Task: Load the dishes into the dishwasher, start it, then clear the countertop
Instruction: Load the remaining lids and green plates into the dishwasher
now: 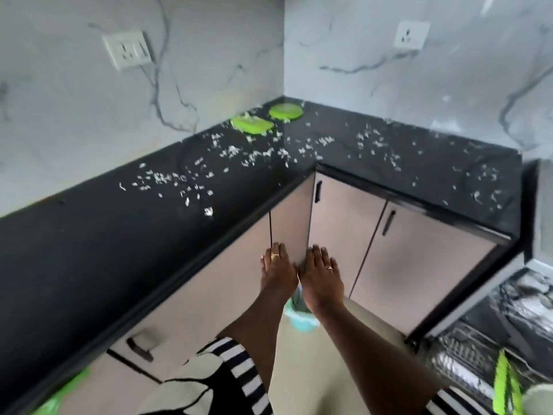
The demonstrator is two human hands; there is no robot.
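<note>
My left hand (276,271) and my right hand (321,274) are stretched out side by side, palms down, fingers straight, holding nothing. They hover in front of the corner cabinet doors (291,226), above a pale green bin (299,317) on the floor. The black L-shaped countertop (74,250) is strewn with white shreds (230,151). A square green plate (253,124) and a round green plate (285,110) lie in its back corner. At the lower right the dishwasher rack (466,354) stands open with a green dish (505,381) upright in it.
A white bowl (538,398) shows at the bottom right edge. Beige cabinet doors with black handles (388,223) run under both counter legs. Wall sockets (128,49) sit on the marble backsplash. A blurred green object (68,387) lies at the bottom left.
</note>
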